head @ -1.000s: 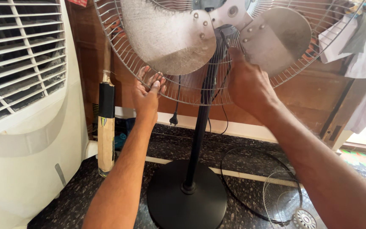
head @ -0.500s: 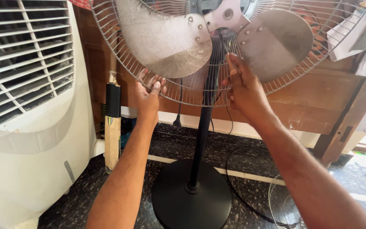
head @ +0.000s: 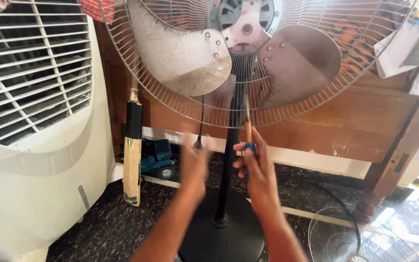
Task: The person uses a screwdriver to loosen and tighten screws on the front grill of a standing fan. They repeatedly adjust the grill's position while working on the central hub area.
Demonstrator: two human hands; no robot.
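Right hand (head: 258,170) grips a screwdriver (head: 248,127) upright, tip at the grille (head: 180,104) directly above; left hand (head: 193,165) blurred, grip indeterminate.

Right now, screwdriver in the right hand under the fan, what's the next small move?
Probably lift the screwdriver tip up to the hub: the right hand holds it upright just under the rear guard, and the dusty blades are exposed. The left hand is blurred.

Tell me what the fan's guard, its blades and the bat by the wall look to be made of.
Guard: thin metal wire, dull, probably plated steel. Blades: sheet metal by the rivets, matte under grey dust. Bat: pale wood with visible grain, black wrapped handle, likely rubber.
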